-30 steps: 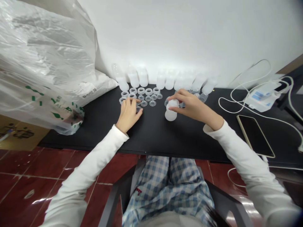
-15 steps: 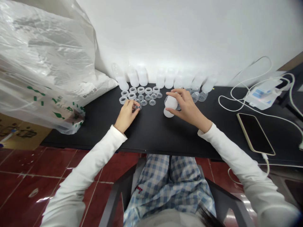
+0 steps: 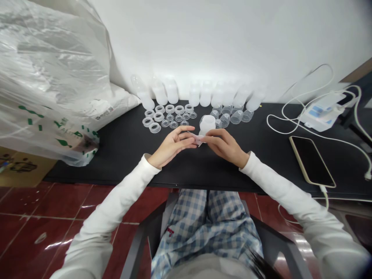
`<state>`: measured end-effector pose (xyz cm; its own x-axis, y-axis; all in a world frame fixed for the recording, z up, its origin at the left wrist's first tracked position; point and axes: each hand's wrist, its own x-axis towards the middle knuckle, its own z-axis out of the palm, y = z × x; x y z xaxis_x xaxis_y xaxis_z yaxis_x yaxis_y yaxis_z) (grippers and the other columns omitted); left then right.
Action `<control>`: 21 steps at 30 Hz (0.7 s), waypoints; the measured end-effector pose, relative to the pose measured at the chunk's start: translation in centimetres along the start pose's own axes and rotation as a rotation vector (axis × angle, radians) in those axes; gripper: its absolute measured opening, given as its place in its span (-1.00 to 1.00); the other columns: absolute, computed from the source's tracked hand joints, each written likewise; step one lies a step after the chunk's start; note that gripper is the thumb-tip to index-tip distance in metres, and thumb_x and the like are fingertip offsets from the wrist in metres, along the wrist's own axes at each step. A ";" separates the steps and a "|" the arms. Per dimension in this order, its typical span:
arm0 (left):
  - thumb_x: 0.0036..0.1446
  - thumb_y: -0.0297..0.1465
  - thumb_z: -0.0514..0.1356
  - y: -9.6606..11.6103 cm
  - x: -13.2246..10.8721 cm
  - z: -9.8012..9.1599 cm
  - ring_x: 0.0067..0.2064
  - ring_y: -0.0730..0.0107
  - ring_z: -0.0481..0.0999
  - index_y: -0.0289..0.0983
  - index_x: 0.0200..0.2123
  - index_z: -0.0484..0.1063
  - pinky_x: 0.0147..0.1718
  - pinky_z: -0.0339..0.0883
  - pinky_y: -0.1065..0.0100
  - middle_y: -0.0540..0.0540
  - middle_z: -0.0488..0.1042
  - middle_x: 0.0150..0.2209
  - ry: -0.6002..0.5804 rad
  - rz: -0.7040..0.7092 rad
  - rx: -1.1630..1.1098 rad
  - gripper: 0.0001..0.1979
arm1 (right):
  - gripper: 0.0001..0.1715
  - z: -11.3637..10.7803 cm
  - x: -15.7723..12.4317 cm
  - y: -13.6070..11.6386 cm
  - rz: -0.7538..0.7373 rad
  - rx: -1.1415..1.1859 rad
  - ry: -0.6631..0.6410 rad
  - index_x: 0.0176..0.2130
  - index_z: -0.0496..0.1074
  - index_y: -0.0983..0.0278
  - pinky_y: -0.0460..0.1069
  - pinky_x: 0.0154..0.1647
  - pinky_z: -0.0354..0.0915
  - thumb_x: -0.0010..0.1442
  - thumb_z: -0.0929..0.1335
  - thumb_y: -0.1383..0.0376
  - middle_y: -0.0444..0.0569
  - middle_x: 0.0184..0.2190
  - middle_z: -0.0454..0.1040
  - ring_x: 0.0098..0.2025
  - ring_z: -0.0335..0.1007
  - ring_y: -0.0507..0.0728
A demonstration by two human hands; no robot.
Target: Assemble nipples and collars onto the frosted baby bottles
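My left hand (image 3: 176, 144) and my right hand (image 3: 225, 145) meet over the front middle of the table. Between their fingertips is a clear silicone bottle nipple (image 3: 199, 138), tilted and partly hidden by the fingers. Both hands are closed on it. Just behind them an uncapped, milky white baby bottle (image 3: 207, 123) stands upright, its lower part covered by my right hand. To the left lie several screw rings (image 3: 155, 128) and several more clear nipples (image 3: 173, 124). Clear dome caps (image 3: 236, 117) are grouped behind my right hand.
More baby bottles (image 3: 205, 95) line the wall, some left of centre with tops fitted. Plastic bags (image 3: 58, 104) bulge over the left end of the black table (image 3: 186, 170). On the right are a phone (image 3: 312, 161), white cables and a white box (image 3: 318, 114).
My left hand has lifted a nipple from the group and carried it right. My right hand has let go of the bottle and come down to the nipple.
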<state>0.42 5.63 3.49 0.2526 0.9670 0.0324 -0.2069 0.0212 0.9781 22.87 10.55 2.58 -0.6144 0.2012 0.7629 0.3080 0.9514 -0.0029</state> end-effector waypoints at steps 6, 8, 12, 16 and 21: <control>0.23 -0.18 0.29 -1.3 -0.9 -5.9 0.21 0.07 0.44 -0.20 0.05 0.37 0.22 0.38 -0.06 -0.22 0.44 0.13 0.437 0.387 0.897 -0.61 | -0.64 -0.6 -0.9 0.1 -0.067 0.013 0.060 0.08 0.39 0.19 -0.04 -0.28 0.50 0.33 0.37 0.46 -0.01 -0.22 0.50 -0.25 0.49 0.08; 0.24 -0.21 0.28 -1.9 -0.9 -8.7 0.29 -0.03 0.32 -0.21 0.14 0.33 0.31 0.24 -0.16 -0.26 0.34 0.19 0.569 0.428 1.157 -0.55 | -0.63 -0.6 -1.2 0.1 -0.048 0.008 0.105 0.08 0.40 0.14 -0.02 -0.32 0.49 0.33 0.36 0.44 -0.03 -0.23 0.51 -0.26 0.50 0.10; 0.24 -0.29 0.28 -3.1 -0.6 -12.3 0.18 -0.06 0.39 -0.22 0.16 0.35 0.23 0.30 -0.13 -0.23 0.40 0.12 0.444 0.359 1.366 -0.56 | -0.60 -0.3 -1.4 0.2 -0.024 -0.013 0.173 0.06 0.41 0.12 0.01 -0.36 0.45 0.29 0.36 0.47 -0.03 -0.26 0.52 -0.27 0.49 0.12; 0.26 -0.32 0.29 -3.4 -0.8 -12.6 -0.02 0.04 0.46 -0.22 0.02 0.44 0.10 0.38 -0.01 -0.09 0.50 -0.26 0.449 0.347 1.356 -0.71 | -0.62 -0.1 -1.3 0.5 -0.071 -0.069 0.212 0.03 0.39 0.19 -0.01 -0.36 0.44 0.26 0.38 0.49 -0.04 -0.29 0.50 -0.30 0.46 0.09; 0.30 -0.19 0.26 -2.0 -1.5 -8.4 -0.15 0.26 0.54 -0.19 -0.09 0.50 0.01 0.44 0.14 -0.05 0.56 -0.22 0.462 0.396 1.073 -0.77 | -0.66 0.0 -1.3 0.4 -0.053 -0.062 0.262 0.02 0.37 0.22 -0.03 -0.35 0.45 0.28 0.37 0.49 -0.04 -0.27 0.50 -0.29 0.46 0.08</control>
<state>-7.45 6.31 -0.22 -0.0537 0.8631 0.5022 0.7427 -0.3016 0.5978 23.77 10.70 1.60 -0.4246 0.0766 0.9021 0.3290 0.9414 0.0749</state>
